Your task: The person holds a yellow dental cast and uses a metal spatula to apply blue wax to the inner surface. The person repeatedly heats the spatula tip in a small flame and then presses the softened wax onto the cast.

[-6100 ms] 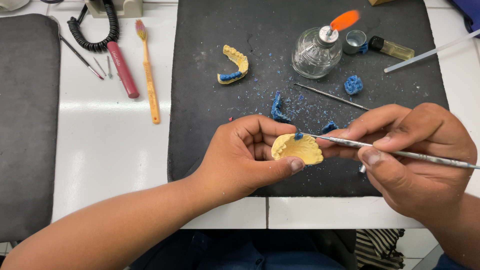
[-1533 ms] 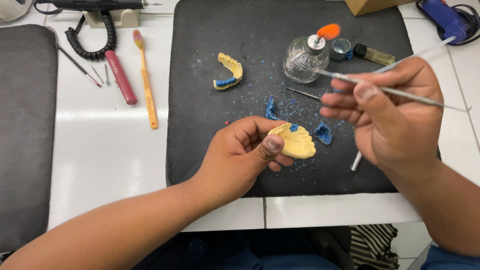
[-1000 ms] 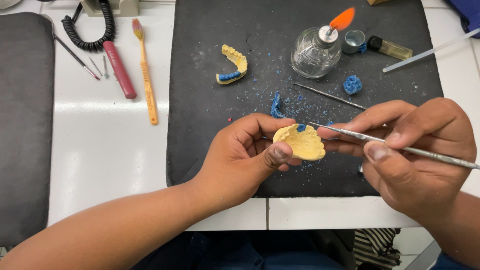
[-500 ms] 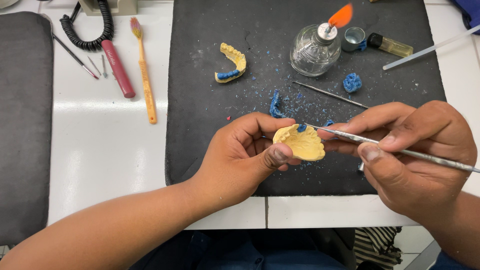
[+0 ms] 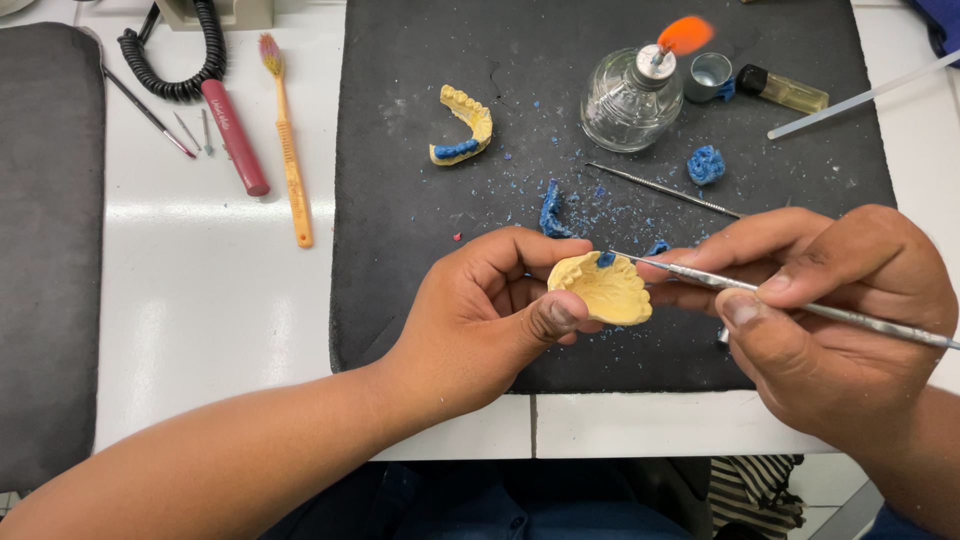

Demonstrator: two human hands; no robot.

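- Left hand [image 5: 480, 320] grips the yellow plaster cast [image 5: 603, 290] over the black mat [image 5: 420, 200], thumb pressed on its near edge.
- Right hand [image 5: 830, 310] pinches the thin metal tool [image 5: 790, 300]; its tip touches the blue wax at the cast's far edge.
- Beyond: lit glass burner [image 5: 632, 95], second cast [image 5: 462, 125], orange toothbrush [image 5: 288, 140].
- Versus 0.5 s ago: positions match.

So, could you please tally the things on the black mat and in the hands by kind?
Yellow dental casts: 2, in the left hand at and on the mat
Thin metal tools: 2, in the right hand at and lying
Lit glass burner: 1
Total: 5
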